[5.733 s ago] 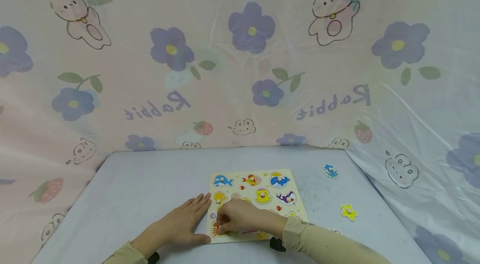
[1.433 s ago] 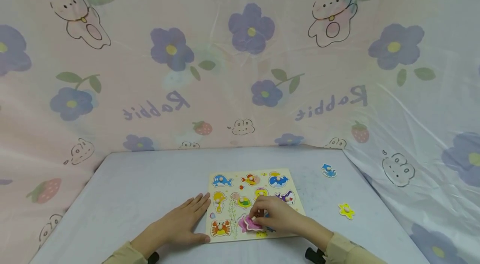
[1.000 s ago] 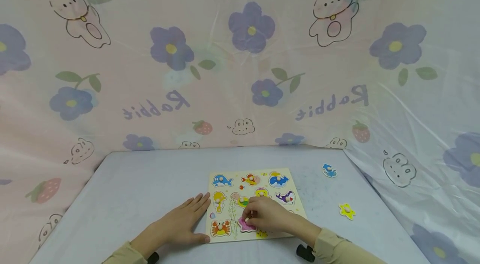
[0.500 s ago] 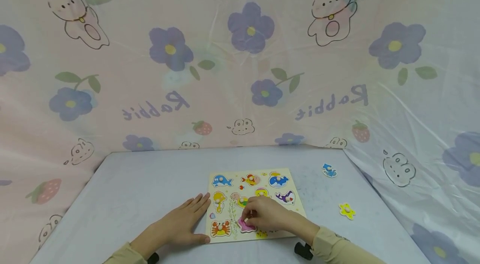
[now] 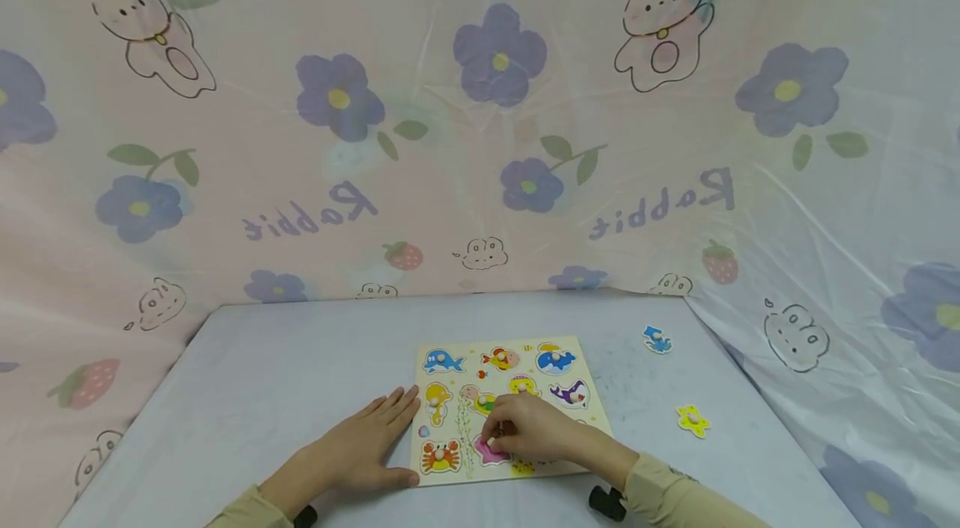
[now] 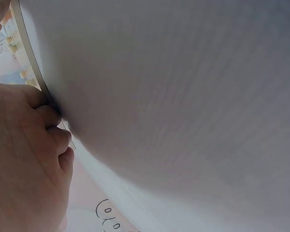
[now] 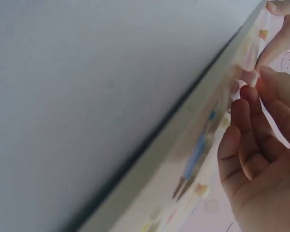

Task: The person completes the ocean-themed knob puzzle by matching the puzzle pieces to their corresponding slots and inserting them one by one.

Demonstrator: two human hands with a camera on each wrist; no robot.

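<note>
A cream peg puzzle board (image 5: 473,355) with sea-animal pieces lies on the white table. My right hand (image 5: 532,428) pinches the knob of a pink shell-shaped piece (image 5: 489,455) at the board's front row, beside the orange crab piece (image 5: 441,456). In the right wrist view the thumb and fingertips of the right hand (image 7: 266,150) meet at the small knob; the piece's seat in its recess is blurred. My left hand (image 5: 367,445) lies with fingers straight against the board's left edge. Fingers of the left hand (image 6: 29,159) touch that edge in the left wrist view.
To the right of the board lie a blue squid-like piece (image 5: 657,340) and, nearer, a yellow star piece (image 5: 693,421). A rabbit-and-flower curtain (image 5: 450,136) hangs behind and at both sides of the table.
The right hand has gone from the crab to the pink piece and brought it leftwards over the front row. Over the last second the piece sinks lower and looks flatter; the left hand stays.
</note>
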